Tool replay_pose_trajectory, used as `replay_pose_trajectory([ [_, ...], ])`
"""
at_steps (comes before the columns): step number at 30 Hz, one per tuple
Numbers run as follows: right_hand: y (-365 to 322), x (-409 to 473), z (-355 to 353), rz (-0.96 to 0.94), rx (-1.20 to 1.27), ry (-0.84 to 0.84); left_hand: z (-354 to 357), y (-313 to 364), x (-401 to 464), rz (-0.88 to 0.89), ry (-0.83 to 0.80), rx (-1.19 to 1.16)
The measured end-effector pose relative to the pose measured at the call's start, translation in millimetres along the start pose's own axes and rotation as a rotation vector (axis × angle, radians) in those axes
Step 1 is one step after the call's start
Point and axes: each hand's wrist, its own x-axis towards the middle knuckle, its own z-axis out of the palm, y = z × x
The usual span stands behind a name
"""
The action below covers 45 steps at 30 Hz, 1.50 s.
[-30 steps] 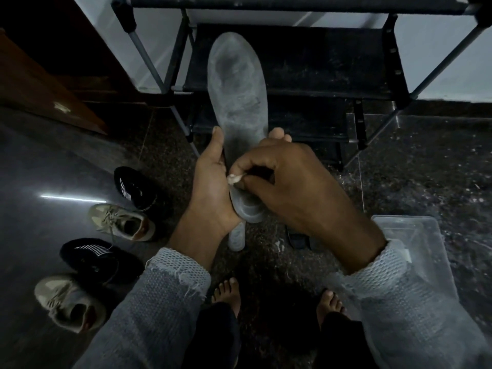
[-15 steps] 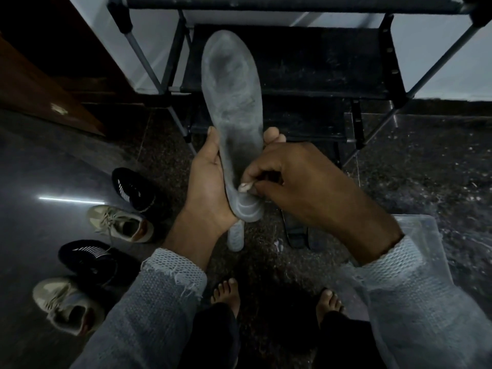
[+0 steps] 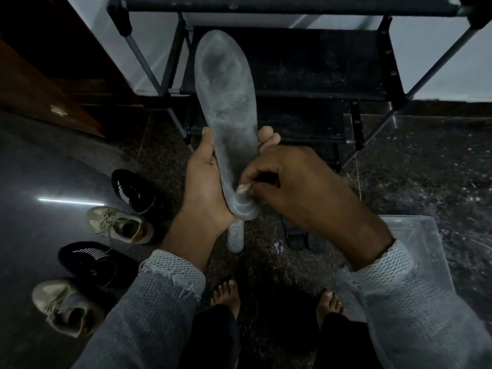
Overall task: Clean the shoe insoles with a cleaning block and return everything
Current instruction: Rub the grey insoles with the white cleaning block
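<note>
At frame centre, our left hand (image 3: 206, 187) is clasping the grey insole (image 3: 226, 113), its long axis running up-frame. Our right hand (image 3: 287, 187) is pinching the cleaning block (image 3: 243, 188) against the heel end, toe uppermost.

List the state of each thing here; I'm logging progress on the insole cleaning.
insole: held up, dirty at the toe
cleaning block: pressed on the insole's heel
left hand: grips insole
right hand: pinches block
second insole: on floor
plastic box: open, on floor
</note>
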Motion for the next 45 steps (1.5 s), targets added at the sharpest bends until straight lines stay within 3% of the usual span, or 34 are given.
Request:
replay_pose_trajectory([
  [3,5,3,11,0.039,0.058,0.287,4,-3,-2,-0.002,-0.028,0.011],
  [5,6,5,14,0.026,0.036,0.372,5,-4,-2,0.006,-0.016,0.016],
  [7,5,4,11,0.024,0.028,0.279,4,-3,-3,0.001,-0.017,0.006],
  [10,-1,1,0,0.018,0.027,-0.052,3,2,-3,-0.024,-0.006,-0.025],
  [12,0,0,-1,-0.014,0.039,-0.082,3,2,-2,-0.016,0.005,-0.024],
  [16,7,4,14,0.004,0.134,0.306,9,-3,-5,-0.007,-0.005,-0.011],
  [18,8,6,20,0.003,0.112,0.404,10,-6,-4,0.009,0.0,0.022],
  [20,8,6,17,0.016,0.084,0.355,9,-5,-4,0.006,-0.002,0.026],
  [23,7,2,1,0.028,0.084,0.036,5,0,-3,-0.012,-0.004,-0.005],
  [25,7,1,-2,0.017,0.096,-0.038,4,2,-3,-0.025,-0.01,-0.012],
  [29,11,3,8,0.082,0.154,0.317,9,-2,-4,-0.003,0.008,0.008],
  [31,14,5,10,0.083,0.121,0.417,10,-4,-4,0.014,0.028,0.034],
  [33,14,4,6,0.089,0.098,0.371,9,-4,-3,0.017,0.034,0.029],
  [36,8,1,-3,0.06,0.039,0.065,6,0,-2,-0.007,0.016,0.017],
  [38,5,-1,-5,0.032,0.018,-0.043,3,1,0,-0.015,0.015,0.004],
  [43,9,3,9,0.075,0.117,0.29,6,-2,-1,0.007,0.033,0.0],
  [45,9,5,13,0.072,0.077,0.348,7,-4,-2,0.017,0.048,0.019],
])
